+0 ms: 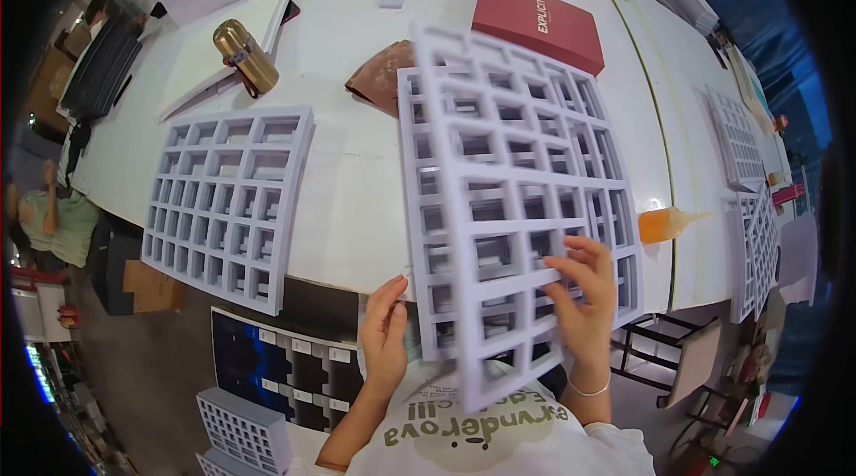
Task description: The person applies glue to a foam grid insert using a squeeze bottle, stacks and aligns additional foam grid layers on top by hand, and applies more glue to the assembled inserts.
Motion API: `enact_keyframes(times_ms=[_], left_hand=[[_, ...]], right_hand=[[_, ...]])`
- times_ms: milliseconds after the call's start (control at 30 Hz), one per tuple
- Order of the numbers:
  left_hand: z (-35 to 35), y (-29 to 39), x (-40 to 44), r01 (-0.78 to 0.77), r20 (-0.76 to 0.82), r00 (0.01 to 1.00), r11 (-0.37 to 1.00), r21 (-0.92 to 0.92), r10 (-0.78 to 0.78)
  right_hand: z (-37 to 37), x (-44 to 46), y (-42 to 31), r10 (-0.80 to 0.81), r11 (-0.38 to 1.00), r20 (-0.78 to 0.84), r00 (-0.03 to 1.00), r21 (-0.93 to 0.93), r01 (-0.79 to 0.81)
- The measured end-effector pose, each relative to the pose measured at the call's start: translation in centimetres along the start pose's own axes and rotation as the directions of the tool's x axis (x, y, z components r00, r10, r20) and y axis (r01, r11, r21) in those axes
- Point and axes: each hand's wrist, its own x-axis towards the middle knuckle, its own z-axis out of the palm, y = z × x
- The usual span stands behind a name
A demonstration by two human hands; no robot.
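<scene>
A pale lavender foam grid tray [459, 244] stands tilted in front of me, raised off a similar grid tray [414, 200] beneath it. My right hand [584, 298] is at its near right part, thumb and fingers closed on a bar between the openings. To the left of the tray's near edge is my left hand [383, 333], fingers stretched upward and holding nothing that I can see. It appears apart from the tray. How many trays lie under the raised one is hidden.
Another grid tray [236, 180] lies left, overhanging the table edge. Around the white table [348, 209] are a gold flask [245, 57], brown wrapping [379, 75], a red box [539, 26] and an orange glue bottle [660, 225]. More grid trays [736, 137] lie right.
</scene>
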Motion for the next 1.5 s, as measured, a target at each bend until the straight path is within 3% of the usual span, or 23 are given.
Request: enact_keyframes(times_ms=[133, 233, 367, 400, 500, 867, 1000, 1033, 1100, 1133, 1233, 1333, 1400, 1433, 1500], left_hand=[[-0.4, -0.3, -0.4, -0.013, -0.004, 1.000, 1.000, 0.021, 0.014], [-0.6, -0.5, -0.5, -0.014, -0.006, 1.000, 1.000, 0.014, 0.014], [-0.8, -0.4, -0.5, -0.002, -0.002, 1.000, 1.000, 0.031, 0.002], [-0.8, -0.4, -0.5, -0.003, -0.001, 1.000, 0.999, 0.036, 0.003], [-0.7, -0.2, -0.4, -0.011, 0.010, 1.000, 0.999, 0.053, 0.011], [0.6, -0.2, -0.7, 0.003, 0.047, 0.999, 1.000, 0.026, -0.004], [0.5, 0.4, -0.7, 0.041, 0.050, 0.998, 0.995, 0.095, -0.046], [0.6, 0.7, -0.7, -0.047, 0.035, 0.999, 0.974, 0.223, 0.040], [1.1, 1.6, -0.8, -0.226, 0.053, 0.973, 0.867, 0.444, 0.227], [1.5, 2.3, -0.8, -0.287, 0.065, 0.955, 0.840, 0.460, 0.291], [2.8, 4.4, 0.1, -0.597, 0.399, 0.801, 0.644, 0.478, 0.446], [5.9, 7.1, 0.7, -0.755, 0.744, 0.591, 0.537, 0.375, 0.312], [7.6, 7.0, 0.6, -0.800, 0.839, 0.509, 0.466, 0.379, 0.191], [8.3, 6.9, 0.7, -0.821, 0.872, 0.473, 0.423, 0.384, 0.125], [8.4, 6.0, 0.4, -0.823, 0.868, 0.475, 0.420, 0.382, 0.141]], right_hand=[[-2.3, 0.4, 0.0, -0.066, 0.990, -0.166, 0.984, 0.110, 0.085], [-2.3, 0.5, 0.2, -0.099, 0.992, -0.171, 0.980, 0.066, 0.112], [0.0, 0.0, 0.3, -0.073, 0.989, -0.034, 0.997, -0.130, 0.068], [0.9, -0.1, 0.6, -0.153, 0.952, 0.010, 0.988, -0.268, 0.150], [2.8, -0.5, 2.3, -0.225, 0.877, 0.165, 0.960, -0.396, 0.273], [3.1, -0.8, 3.3, -0.250, 0.878, 0.134, 0.959, -0.387, 0.283], [2.9, -0.7, 3.4, -0.216, 0.896, 0.147, 0.965, -0.362, 0.256], [2.8, -0.7, 3.4, -0.234, 0.889, 0.146, 0.961, -0.368, 0.273], [2.6, -0.8, 3.5, -0.247, 0.929, 0.028, 0.969, -0.279, 0.245], [2.2, -0.9, 3.6, -0.249, 0.943, -0.038, 0.968, -0.238, 0.233], [-1.0, -2.3, 4.5, -0.186, 0.967, -0.363, 0.913, -0.232, 0.105], [-4.7, -3.6, 5.8, -0.131, 0.972, -0.570, 0.811, -0.235, -0.008], [-6.4, -4.9, 7.5, -0.064, 0.988, -0.661, 0.748, -0.145, -0.044], [-6.7, -5.5, 8.1, 0.039, 0.999, -0.703, 0.710, 0.012, -0.043], [-7.5, -6.7, 8.6, 0.114, 0.993, -0.749, 0.653, 0.097, -0.062]])
